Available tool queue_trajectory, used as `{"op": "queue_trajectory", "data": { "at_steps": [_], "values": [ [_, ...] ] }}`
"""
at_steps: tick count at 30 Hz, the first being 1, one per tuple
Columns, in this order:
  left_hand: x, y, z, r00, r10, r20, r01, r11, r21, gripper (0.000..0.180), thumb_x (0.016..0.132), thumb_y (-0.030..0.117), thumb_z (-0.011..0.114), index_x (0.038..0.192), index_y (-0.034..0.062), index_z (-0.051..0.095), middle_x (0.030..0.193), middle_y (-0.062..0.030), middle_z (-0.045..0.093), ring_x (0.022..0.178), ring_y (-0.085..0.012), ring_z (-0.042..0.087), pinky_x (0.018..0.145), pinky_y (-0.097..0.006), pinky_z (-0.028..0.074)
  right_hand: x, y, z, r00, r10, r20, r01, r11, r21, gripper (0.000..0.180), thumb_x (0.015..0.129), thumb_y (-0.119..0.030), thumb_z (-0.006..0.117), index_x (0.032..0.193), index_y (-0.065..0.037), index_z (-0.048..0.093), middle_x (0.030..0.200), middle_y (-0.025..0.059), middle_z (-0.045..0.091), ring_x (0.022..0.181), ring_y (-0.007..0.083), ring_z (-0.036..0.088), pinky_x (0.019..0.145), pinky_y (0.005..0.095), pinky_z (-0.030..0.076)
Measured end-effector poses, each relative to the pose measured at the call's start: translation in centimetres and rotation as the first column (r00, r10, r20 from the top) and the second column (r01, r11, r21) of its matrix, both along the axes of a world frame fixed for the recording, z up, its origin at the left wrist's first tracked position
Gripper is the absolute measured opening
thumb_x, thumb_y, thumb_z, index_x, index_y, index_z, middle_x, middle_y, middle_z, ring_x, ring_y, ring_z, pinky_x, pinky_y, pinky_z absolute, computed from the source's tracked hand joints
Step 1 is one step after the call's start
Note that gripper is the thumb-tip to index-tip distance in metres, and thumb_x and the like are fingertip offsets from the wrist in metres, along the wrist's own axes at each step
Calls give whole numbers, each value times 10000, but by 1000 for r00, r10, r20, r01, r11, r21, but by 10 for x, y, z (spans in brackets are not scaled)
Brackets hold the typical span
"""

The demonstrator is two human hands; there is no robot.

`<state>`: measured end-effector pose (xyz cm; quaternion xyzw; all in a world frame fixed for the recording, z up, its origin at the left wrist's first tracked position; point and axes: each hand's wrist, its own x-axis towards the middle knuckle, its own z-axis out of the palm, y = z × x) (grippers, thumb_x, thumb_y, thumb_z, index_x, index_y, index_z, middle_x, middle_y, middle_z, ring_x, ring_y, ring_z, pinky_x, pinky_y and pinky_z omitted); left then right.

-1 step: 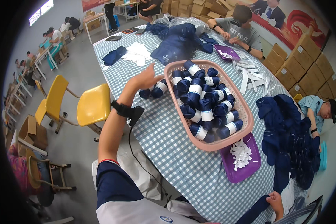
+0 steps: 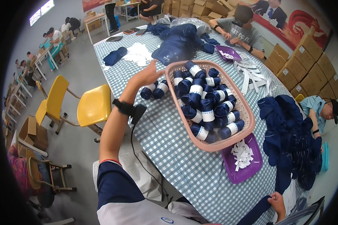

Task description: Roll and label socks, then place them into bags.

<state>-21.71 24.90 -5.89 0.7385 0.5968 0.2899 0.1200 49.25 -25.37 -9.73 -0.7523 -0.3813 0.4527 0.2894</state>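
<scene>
My left hand is stretched over the table with fingers apart, holding nothing. One digit points right and meets the rim of a pink plastic basket in this view; whether it touches I cannot tell. Navy rolls with white paper bands fill the basket. A pair of such banded rolls lies left of it, just below my left hand. At the lower right edge, my right hand is closed on the end of a long navy fabric piece. The rest of that arm is out of view.
A purple tray of white paper strips sits against the basket's near side; another purple tray is farther back. Navy fabric piles line the right side. Co-workers sit at the far and right edges. A black cable hangs from my left wrist.
My left hand has shifted slightly up and away, uncovering more of the pair of rolls below it. The basket and my right hand stay in place.
</scene>
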Motion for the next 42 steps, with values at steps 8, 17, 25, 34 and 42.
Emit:
{"op": "queue_trajectory", "data": {
  "at_steps": [8, 17, 25, 34, 42],
  "values": [
    [24, 133, -12, 793, 271, 545, -11, 902, -432, 942, 883, 326, 734, 1501, -105, 167, 1497, -281, 389, 1386, -398, 434, 1091, -567, 436, -21, 0, 15, 998, -64, 15, 64, 997, -36, 162, 873, 11, 711, 986, 0, 596, 746, 13, 651, 661, 59, 595, 618, 214, 483],
    [-6, 227, -58, 684, 212, 698, 121, 910, -396, 914, 895, 335, 701, 1558, -43, 197, 1628, -239, 255, 1499, -313, 290, 1191, -479, 284, -20, -8, 3, 992, -123, 37, 123, 992, 2, 189, 858, -5, 748, 985, -7, 608, 758, -10, 642, 653, 32, 560, 601, 196, 452],
    [57, 226, -38, 813, -438, 383, 557, 777, -294, 723, 981, 253, 582, 1594, 36, 264, 1635, -173, 301, 1461, -285, 383, 1189, -393, 340, 12, -25, -22, 994, 53, 96, -50, 998, -28, 236, 909, -173, 781, 1034, -127, 586, 615, -81, 485, 519, 39, 412, 441, 256, 303],
    [29, 180, 0, 874, -346, 342, 472, 773, -424, 501, 985, 271, 562, 1439, 62, 535, 1436, -111, 569, 1273, -278, 587, 1039, -419, 514, 14, -21, -13, 993, 80, 84, -68, 988, -141, 219, 964, -230, 724, 1040, -85, 578, 703, -34, 540, 608, 65, 496, 523, 249, 385],
    [-44, 115, 35, 922, -273, -276, 170, 923, -345, 242, 979, 206, 551, 1083, 34, 686, 1024, -140, 673, 937, -320, 658, 829, -395, 533, -12, -19, 9, 996, -84, 43, 84, 996, -3, 110, 941, -57, 660, 1028, 9, 656, 781, -62, 594, 687, 23, 516, 633, 192, 412]
  ]
}}
